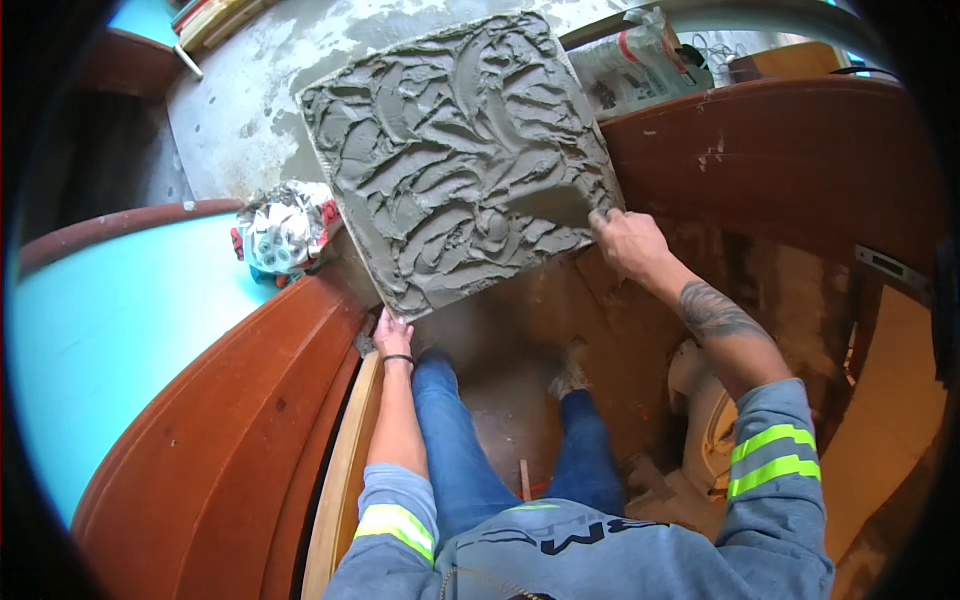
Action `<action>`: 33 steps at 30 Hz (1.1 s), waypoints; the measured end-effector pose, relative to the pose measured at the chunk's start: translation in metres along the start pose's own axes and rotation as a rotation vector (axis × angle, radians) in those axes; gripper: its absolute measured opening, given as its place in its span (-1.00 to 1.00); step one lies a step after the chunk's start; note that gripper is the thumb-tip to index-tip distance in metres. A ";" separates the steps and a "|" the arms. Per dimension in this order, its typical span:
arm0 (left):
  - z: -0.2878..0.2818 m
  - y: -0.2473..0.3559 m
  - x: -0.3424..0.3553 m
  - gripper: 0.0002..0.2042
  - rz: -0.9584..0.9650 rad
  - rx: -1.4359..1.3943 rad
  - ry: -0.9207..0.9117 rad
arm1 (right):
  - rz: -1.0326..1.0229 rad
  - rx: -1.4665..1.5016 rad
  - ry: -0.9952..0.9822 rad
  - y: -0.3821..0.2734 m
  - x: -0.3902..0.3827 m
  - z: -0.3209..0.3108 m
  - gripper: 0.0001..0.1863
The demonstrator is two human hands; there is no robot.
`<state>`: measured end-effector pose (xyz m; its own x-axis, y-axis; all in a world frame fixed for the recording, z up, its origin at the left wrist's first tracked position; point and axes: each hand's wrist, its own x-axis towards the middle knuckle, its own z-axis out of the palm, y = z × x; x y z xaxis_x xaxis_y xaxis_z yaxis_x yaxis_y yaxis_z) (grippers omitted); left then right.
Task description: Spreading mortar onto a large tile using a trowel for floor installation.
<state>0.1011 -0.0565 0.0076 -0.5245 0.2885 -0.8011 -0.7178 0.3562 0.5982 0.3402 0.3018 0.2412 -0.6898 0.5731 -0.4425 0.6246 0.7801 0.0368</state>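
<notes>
A large square tile [365,255] lies mortar side up before me, its top covered with thick, ridged grey mortar [440,150]. My left hand [393,332] grips the tile's near left corner, partly tucked under the edge. At the right edge, my right hand [628,243] is closed around the handle of a trowel [555,205]. The trowel's mortar-smeared blade rests flat in the mortar, and the fingers hide most of its handle.
Reddish-brown door frames [220,450] flank me on the left and right [780,150]. A foil-wrapped object with red parts [283,235] sits left of the tile. Beyond are a plastic bag [640,65] and a stained concrete floor [240,120]. A toilet [705,420] stands at lower right.
</notes>
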 end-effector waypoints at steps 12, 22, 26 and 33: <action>0.039 0.000 -0.037 -0.56 -0.079 0.046 0.021 | 0.127 0.275 0.229 -0.001 -0.015 0.017 -0.82; 0.055 -0.007 -0.046 -0.52 -0.107 0.013 0.047 | 0.461 0.743 -0.188 0.049 -0.043 0.070 -0.63; 0.029 0.008 -0.042 -0.53 -0.070 0.065 0.038 | 1.131 2.132 -0.017 0.000 -0.073 0.064 -0.69; 0.060 -0.008 -0.050 -0.52 -0.096 0.057 -0.002 | 0.967 2.070 -0.139 0.004 -0.047 0.067 -0.69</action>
<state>0.1606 -0.0203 0.0443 -0.4541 0.2522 -0.8545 -0.7371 0.4324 0.5193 0.3997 0.2615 0.2023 -0.0912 0.4069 -0.9089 0.1086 -0.9032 -0.4153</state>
